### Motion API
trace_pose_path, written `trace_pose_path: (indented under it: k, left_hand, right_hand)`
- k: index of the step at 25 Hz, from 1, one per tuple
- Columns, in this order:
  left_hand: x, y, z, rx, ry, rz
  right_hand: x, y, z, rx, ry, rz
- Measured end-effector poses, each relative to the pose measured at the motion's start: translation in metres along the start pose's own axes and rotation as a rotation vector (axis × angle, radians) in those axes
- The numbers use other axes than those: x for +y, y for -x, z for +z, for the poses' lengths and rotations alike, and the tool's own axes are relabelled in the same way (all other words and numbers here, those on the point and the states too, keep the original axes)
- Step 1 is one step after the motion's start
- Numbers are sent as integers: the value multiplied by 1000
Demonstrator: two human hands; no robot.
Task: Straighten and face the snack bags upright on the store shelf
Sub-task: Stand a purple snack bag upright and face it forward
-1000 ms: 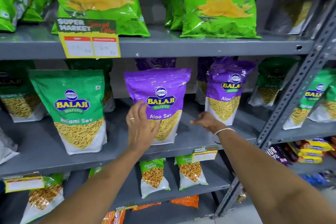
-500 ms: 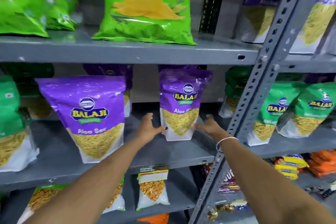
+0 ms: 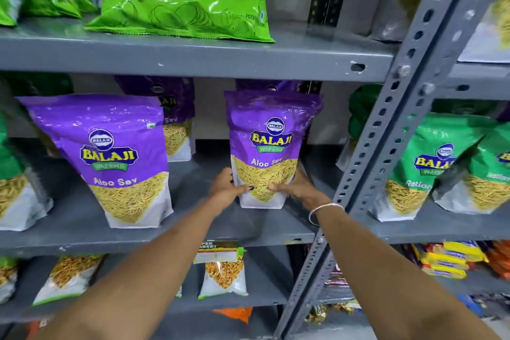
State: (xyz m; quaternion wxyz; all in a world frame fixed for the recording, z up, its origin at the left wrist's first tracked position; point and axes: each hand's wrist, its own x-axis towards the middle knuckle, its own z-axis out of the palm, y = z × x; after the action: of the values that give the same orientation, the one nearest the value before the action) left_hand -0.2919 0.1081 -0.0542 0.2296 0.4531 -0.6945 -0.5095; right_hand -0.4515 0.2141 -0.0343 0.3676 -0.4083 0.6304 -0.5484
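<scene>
Nearest to the camera, both forearms reach up from the bottom edge twd. the middle shelf [image 3: 165, 237]. A thin bangle [image 3: 325, 211] sits on the right wrist. The left hand [image 3: 225, 190] and the right hand [image 3: 299, 188] are now clamped on the lower corners of one purple Aloo Sev bag [image 3: 269, 152], one hand on each side, thumbs pressed on the front near the clear window. Half a sec. ago the hands were only beside this bag, fingers spread; a sec. ago they were at the other purple bag [image 3: 110, 157], further left. So the person has moved one place to the right, w/ the view turning the same way.

The held bag stands on the shelf, upright, label facing out. The left one leans a little but also faces front. This suggests the first bag is done & the second is in its last adjustment, approx. squared.

Behind both, more purple bags [image 3: 171, 107] stand deeper on the shelf. Past the slotted post [image 3: 386, 130], green bags [image 3: 436, 163] lean crooked; probably they come next.
</scene>
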Motion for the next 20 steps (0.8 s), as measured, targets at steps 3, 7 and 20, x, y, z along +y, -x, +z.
trace_pose_path:
  k: [3,7,20]
  left_hand:
    - [1,18,-1,-6,3,23]
    - [-3,41,-1,-25,-2,31]
    - [99,36,-55,-71,572,147]
  right_hand:
    - [2,13,2,-31,-3,35]
    - [7,31,1,-73,-46,50]
    - [-81,28,-13,378,-726,-61]
